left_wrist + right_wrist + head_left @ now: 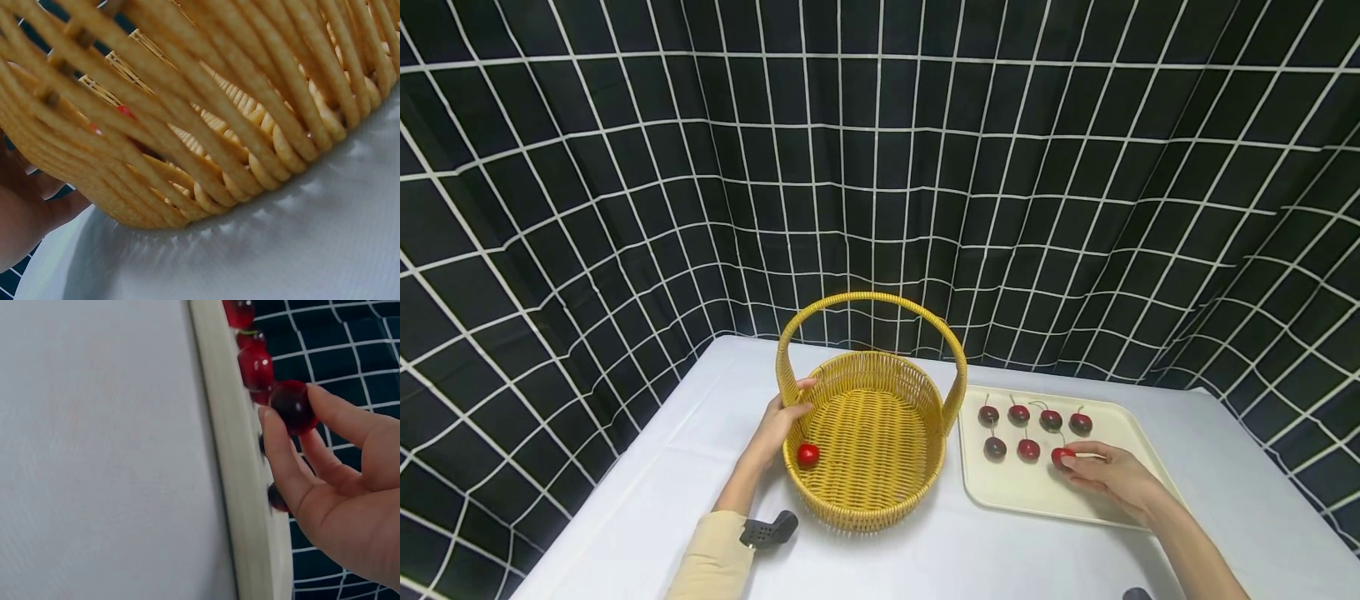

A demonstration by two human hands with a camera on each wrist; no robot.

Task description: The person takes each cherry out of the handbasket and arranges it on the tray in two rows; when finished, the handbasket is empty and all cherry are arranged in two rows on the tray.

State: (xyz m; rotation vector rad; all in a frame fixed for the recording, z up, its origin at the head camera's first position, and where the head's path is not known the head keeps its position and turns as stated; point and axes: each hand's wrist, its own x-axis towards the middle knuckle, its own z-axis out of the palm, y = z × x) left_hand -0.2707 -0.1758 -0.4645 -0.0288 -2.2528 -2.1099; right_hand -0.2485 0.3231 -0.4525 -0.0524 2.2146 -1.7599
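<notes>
A yellow woven basket [865,512] with a tall arched handle stands mid-table. My left hand [773,429] grips its left rim near the handle's foot, thumb and fingers on either side of the wall. Inside the basket, at the left, lies one bright red cherry [808,455]. Over a cream tray [1022,492], my right hand [1112,477] pinches a dark red cherry [294,407] between thumb and fingertips. The right wrist view shows it held at the tray's rim level or higher. Several other cherries [1028,450] with stems sit in two rows on the tray.
A white cloth covers the table [955,558]. Black curtains with a white grid [880,167] hang behind and at both sides. The basket's handle [871,297] rises high above its rim, and the tray stands close to the basket's right side.
</notes>
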